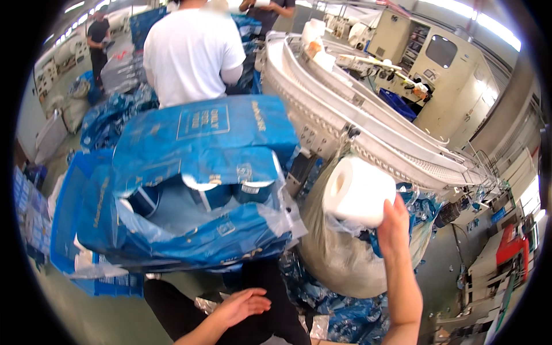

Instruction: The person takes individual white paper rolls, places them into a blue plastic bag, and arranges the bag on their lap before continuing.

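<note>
My right hand (394, 225) grips the right end of a white toilet paper roll (361, 192), thumb and fingers at its lower edge. The roll lies tilted on its side, its hollow core facing left, above a pale woven sack (339, 253) stuffed with blue plastic film. Low in the middle, my left hand (246, 306) is open above my dark trousers, fingers stretched to the right, with nothing in it. In front of me sits a big blue plastic package (201, 129), torn along its near side. Through the tear show several blue-wrapped rolls (253, 191).
A blue plastic crate (66, 230) stands under the package. A curved metal conveyor (368, 135) runs from the back toward the right. Blue film (345, 316) lies by the sack. A person in a white shirt (192, 54) stands just beyond the package; other people are farther back.
</note>
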Motion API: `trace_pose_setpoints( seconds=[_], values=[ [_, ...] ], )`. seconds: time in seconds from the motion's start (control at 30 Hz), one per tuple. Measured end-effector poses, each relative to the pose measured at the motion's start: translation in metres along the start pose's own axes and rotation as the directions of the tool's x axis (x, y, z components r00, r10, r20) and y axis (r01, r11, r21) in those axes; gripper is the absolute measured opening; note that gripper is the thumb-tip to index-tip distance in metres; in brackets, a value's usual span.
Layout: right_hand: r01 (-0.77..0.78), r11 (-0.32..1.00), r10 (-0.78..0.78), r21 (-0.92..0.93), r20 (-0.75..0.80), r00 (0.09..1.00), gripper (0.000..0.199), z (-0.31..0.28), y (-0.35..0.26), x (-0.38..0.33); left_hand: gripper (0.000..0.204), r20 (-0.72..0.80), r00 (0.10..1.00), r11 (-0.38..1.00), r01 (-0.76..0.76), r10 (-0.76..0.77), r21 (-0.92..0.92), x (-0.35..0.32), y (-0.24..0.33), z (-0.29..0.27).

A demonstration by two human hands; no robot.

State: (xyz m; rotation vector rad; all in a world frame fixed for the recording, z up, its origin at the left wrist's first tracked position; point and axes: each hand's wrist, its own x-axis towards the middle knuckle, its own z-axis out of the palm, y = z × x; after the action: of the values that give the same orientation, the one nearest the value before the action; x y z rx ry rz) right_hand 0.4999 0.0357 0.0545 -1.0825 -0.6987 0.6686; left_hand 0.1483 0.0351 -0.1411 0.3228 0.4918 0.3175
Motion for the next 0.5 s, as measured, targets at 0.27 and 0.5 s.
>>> trace_pose_setpoints(
  seconds=[0.27,0.5],
  values=[
    [0.303,0.717,-0.592,-0.628,-0.317,0.741,0.057,-0.085,0.013,0.242,0.026,-0.537,0.84,0.948,0.104,0.077,0.299,-0.069,-0.04,-0.05],
    [0.174,0.743,-0.426,-0.646,-0.256,0.868,0.051,-0.149,0.065,0.328,0.016,-0.7,0.698,0.968,0.038,0.152,0.248,-0.087,-0.062,-0.06]
  ],
)
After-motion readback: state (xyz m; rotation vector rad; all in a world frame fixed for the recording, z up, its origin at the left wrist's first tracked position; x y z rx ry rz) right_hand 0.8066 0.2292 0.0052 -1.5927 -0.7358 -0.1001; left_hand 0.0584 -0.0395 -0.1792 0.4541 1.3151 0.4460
